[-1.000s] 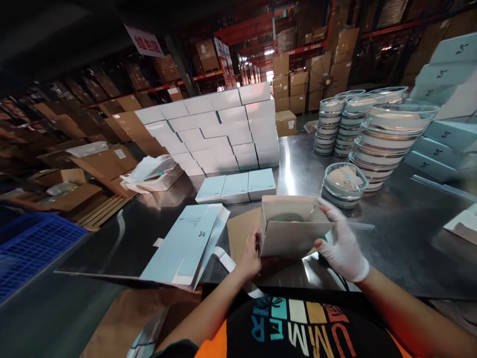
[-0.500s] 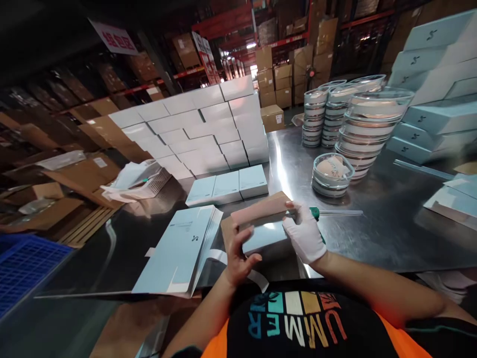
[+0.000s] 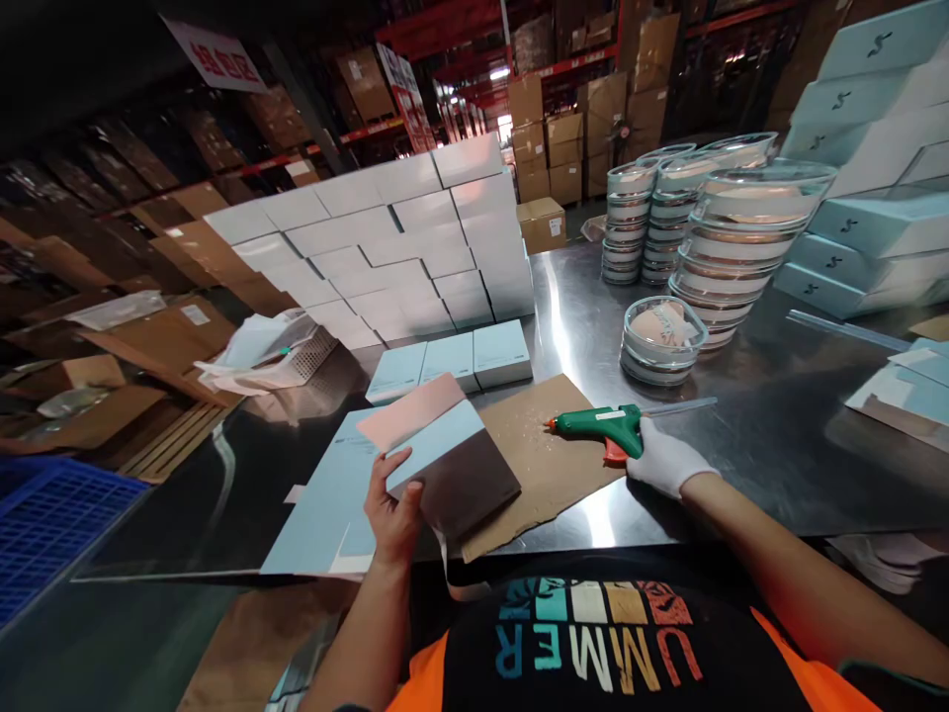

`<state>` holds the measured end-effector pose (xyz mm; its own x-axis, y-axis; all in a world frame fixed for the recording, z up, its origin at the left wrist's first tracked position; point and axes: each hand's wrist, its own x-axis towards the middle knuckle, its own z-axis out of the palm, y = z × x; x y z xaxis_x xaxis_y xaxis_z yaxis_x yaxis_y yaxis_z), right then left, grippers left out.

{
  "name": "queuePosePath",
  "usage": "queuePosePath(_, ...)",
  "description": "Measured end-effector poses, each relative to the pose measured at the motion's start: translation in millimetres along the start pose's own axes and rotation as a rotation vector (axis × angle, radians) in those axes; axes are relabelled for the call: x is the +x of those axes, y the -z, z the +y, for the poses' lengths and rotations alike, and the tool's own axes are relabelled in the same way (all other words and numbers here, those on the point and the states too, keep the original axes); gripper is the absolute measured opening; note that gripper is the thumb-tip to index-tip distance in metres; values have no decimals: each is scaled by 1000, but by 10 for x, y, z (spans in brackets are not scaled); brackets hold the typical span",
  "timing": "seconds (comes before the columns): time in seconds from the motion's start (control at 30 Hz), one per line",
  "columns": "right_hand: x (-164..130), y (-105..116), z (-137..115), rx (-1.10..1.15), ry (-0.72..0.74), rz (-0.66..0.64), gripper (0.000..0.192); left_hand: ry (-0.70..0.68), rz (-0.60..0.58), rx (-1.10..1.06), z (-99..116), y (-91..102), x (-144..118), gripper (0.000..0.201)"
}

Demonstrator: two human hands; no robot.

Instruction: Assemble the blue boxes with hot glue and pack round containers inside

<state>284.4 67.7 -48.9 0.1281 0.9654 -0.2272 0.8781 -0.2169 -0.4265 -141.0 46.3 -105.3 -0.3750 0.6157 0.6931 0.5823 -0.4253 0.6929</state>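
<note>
My left hand [image 3: 394, 509], bare, grips a small carton [image 3: 460, 470] by its left side, thumb in front and fingers behind. The carton is tilted; it shows a pink flap, a light-blue band and a dark grey panel. A white ribbon-like strip [image 3: 447, 569] hangs below it. My right hand [image 3: 667, 457], in a white glove, is closed round the handle of a green glue gun [image 3: 597, 423] with a red trigger. Its orange nozzle points left, over a flat brown cardboard sheet [image 3: 545, 494]. A clear glue stick [image 3: 678, 406] sticks out behind the gun.
Light-blue flat cartons [image 3: 315, 504] lie at the left, under the held carton. Behind stand three small boxes [image 3: 449, 364] and a wall of white boxes [image 3: 371, 247]. Stacked clear round containers [image 3: 731, 257] and light-blue boxes [image 3: 852, 237] stand right on the metal table [image 3: 771, 455].
My left hand has moved left with the carton, tilting it. My right hand has let go of the carton, moved right and taken hold of the glue gun. The cardboard sheet is more exposed.
</note>
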Motion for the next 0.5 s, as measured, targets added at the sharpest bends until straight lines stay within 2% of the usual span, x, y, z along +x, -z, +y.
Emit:
queuePosePath(0.13,-80,89,278,26,-78,-10,71,-5,-20,-98,101,-330,57,69)
queuePosePath(0.23,-182,145,535,249,-119,67,54,-10,-60,-160,218,-657,131,76)
queuePosePath(0.33,-318,180,711,444,-148,287,35,-21,-114,-232,379,-949,180,79)
queuePosePath(0.43,-452,237,702,531,-119,664,42,15,-159,-302,592,-1123,194,73)
queuePosePath(0.47,-486,263,657,580,-79,744,45,33,-171,-332,670,-1150,191,69)
queuePosePath(0.5,-514,289,596,645,0,765,46,50,-177,-363,749,-1165,184,66)
